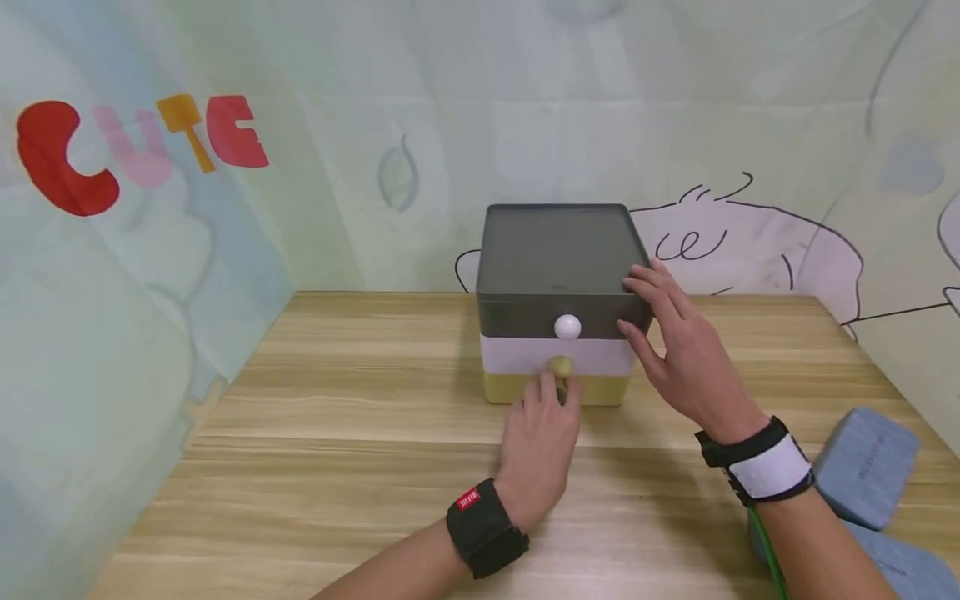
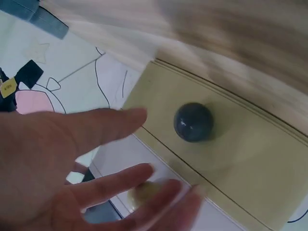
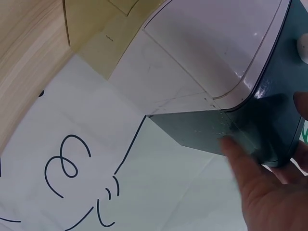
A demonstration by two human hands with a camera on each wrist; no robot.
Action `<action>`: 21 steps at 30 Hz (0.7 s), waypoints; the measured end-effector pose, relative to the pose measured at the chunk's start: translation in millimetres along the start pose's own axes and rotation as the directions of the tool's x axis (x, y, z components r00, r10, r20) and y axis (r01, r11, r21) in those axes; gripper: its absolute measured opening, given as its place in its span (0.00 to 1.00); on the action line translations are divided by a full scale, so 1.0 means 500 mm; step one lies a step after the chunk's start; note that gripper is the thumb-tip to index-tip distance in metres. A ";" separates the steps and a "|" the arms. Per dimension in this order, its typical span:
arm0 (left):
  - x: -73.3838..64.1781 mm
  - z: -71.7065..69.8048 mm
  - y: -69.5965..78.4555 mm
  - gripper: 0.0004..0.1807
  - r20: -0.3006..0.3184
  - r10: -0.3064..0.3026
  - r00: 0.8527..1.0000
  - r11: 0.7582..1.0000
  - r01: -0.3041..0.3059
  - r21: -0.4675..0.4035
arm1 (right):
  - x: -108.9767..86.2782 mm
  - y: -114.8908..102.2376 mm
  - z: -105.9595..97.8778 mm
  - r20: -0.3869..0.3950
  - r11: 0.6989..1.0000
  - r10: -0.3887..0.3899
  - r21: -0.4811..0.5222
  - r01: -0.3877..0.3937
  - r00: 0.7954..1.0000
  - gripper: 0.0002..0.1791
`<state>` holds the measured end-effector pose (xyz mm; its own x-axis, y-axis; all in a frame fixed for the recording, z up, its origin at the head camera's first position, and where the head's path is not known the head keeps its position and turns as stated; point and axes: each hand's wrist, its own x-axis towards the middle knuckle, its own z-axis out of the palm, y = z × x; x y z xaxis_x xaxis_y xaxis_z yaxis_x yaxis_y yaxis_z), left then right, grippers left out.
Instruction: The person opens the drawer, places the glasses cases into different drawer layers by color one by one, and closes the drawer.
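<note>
The three-tier drawer box (image 1: 561,303) is set on the counter (image 1: 337,467), fronted toward the hands for easy reach. The fingers of the left hand (image 1: 540,450) are held wide, just short of the lowest dark knob (image 2: 193,121); those of the right hand (image 1: 693,358) are spread at the box's upper right front corner, apparently for steadying.

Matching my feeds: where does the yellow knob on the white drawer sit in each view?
Head: the yellow knob is right of centre, below mid-height, just beyond the left hand.
Left wrist: the yellow knob is low, slightly left of centre, partly hidden by the hand.
Right wrist: not in it.
Shared landmark: the white drawer, visible in all three views.
</note>
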<state>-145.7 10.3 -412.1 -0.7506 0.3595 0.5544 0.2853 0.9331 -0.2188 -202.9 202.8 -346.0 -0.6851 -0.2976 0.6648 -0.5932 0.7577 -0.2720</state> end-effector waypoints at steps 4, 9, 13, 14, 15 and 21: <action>-0.005 0.012 0.000 0.20 0.010 -0.009 1.000 1.000 0.009 0.013 | -0.005 -0.004 0.002 -0.010 1.000 0.012 0.001 -0.012 1.000 0.31; -0.003 0.032 -0.008 0.13 0.043 -0.009 0.999 0.999 0.010 -0.033 | -0.006 -0.002 -0.001 -0.038 0.999 0.040 0.008 -0.040 0.998 0.32; 0.000 0.037 -0.012 0.14 0.090 0.014 0.996 0.997 -0.007 -0.078 | -0.006 0.013 -0.018 -0.058 0.993 0.119 0.022 -0.118 0.991 0.27; 0.000 0.037 -0.012 0.15 0.099 0.024 0.995 0.996 -0.016 -0.086 | -0.007 0.019 -0.025 -0.054 0.989 0.149 0.026 -0.148 0.987 0.26; 0.001 0.038 -0.013 0.16 0.108 0.038 0.993 0.995 -0.027 -0.097 | -0.008 0.026 -0.033 -0.047 0.983 0.182 0.027 -0.181 0.982 0.25; 0.000 0.041 -0.013 0.17 0.121 0.093 0.988 0.987 -0.076 -0.138 | -0.019 0.087 -0.091 0.047 0.895 0.444 -0.076 -0.440 0.895 0.32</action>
<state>-159.7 4.1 -427.0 -0.7876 0.4409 0.4305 0.4209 0.8952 -0.1468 -203.1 264.8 -332.4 -0.8962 0.0431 0.4415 -0.1972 0.8529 -0.4834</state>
